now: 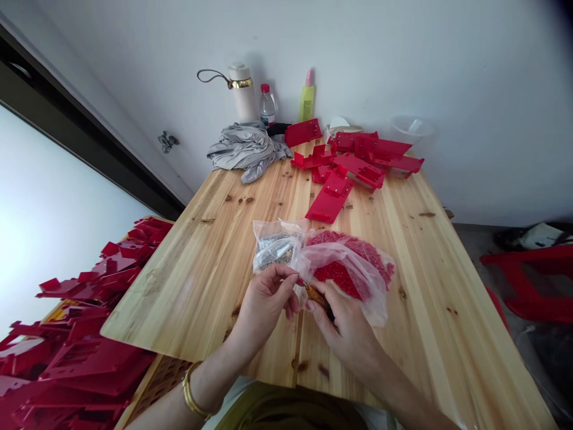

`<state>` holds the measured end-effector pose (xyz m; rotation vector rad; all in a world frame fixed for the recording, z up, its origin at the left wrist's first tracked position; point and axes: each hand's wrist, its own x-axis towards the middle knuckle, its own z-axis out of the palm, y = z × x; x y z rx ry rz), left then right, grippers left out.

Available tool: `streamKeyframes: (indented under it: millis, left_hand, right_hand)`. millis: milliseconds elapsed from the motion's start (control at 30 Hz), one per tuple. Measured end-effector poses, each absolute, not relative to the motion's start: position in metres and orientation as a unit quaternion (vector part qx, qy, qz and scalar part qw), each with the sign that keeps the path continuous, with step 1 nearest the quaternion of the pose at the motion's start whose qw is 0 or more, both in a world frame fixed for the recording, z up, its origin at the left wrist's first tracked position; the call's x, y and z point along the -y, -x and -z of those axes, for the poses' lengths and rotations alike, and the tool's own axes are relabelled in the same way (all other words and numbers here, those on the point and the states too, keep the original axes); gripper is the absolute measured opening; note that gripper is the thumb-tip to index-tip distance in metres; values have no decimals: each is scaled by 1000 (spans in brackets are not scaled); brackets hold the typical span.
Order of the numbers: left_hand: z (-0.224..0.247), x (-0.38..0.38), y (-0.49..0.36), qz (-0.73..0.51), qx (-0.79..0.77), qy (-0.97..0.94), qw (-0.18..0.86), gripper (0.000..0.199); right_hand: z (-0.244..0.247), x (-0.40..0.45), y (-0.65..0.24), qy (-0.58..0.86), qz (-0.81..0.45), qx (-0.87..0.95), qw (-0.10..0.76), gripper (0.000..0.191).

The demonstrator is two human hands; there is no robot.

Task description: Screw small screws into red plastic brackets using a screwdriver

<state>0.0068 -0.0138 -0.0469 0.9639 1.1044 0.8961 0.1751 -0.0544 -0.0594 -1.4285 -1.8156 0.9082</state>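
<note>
My right hand is wrapped round a screwdriver with an amber and dark handle, its tip pointing toward the left hand. The thumb and forefinger of my left hand are pinched at that tip, on something tiny I cannot make out; a bit of red shows there. Just beyond the hands lies a clear plastic bag full of small red pieces. Against its left side is a smaller clear bag holding many small silvery metal parts.
Several red bent plates lie at the table's back. A grey cloth, white flask, water bottle and yellow-green bottle stand by the wall. More red plates are heaped at left; a red stool is right.
</note>
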Motion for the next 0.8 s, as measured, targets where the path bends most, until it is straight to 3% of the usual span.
streamKeyframes:
  millis: [233,467,567,667,733,800]
  left_hand:
    - [51,14,-7,-405,-491,-459,620,31]
    - [39,10,-13,-376,-413,-462,689,29]
    - [23,-21,-24,-342,-398,-601,602,24]
    - [13,-88,-46,-319,-432,-739,407,23]
    - [15,-141,-65,-322,-489,-737,338,45]
    - [23,-186,-84,-293,-540,-700,364,63]
  right_hand:
    - [59,56,-178,538,-326,698,342,23]
    - [53,60,-190,519,-346,671,402,22]
    - [50,62,-202,539,-386,614,430,24]
    - [49,61,-212,556,-415,552,463,26]
    - [48,60,-216,558,-426,530,475,28]
    - [47,59,-218,556,-433,525,477,30]
